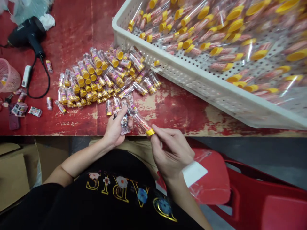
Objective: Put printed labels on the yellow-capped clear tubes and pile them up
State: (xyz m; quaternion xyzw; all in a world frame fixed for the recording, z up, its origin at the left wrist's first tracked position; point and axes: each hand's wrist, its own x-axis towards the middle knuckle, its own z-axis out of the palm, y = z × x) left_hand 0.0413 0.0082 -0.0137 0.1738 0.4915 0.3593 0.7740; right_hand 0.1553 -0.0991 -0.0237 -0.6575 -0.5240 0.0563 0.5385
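My right hand (171, 148) pinches the yellow-capped end of a clear plastic tube (142, 122) with red print, which tilts up toward the left. At the tube's far end is my left hand (116, 126), closed around several small printed plastic wrappers (125, 123), thumb on top. Whether the tube's far end is inside a wrapper or only touches it, I cannot tell. Just beyond my left hand, a few wrapped tubes (109, 107) stand on the table. Behind them lies a large pile of wrapped tubes with yellow caps (92, 76).
A white perforated crate (192, 78) full of yellow-capped tubes covers the right side of the red table (79, 19). On the left are a black heat gun (31, 33) with its cord, a pink basket (11, 75) and loose wrappers (19, 109). A red chair (213, 179) stands at my right.
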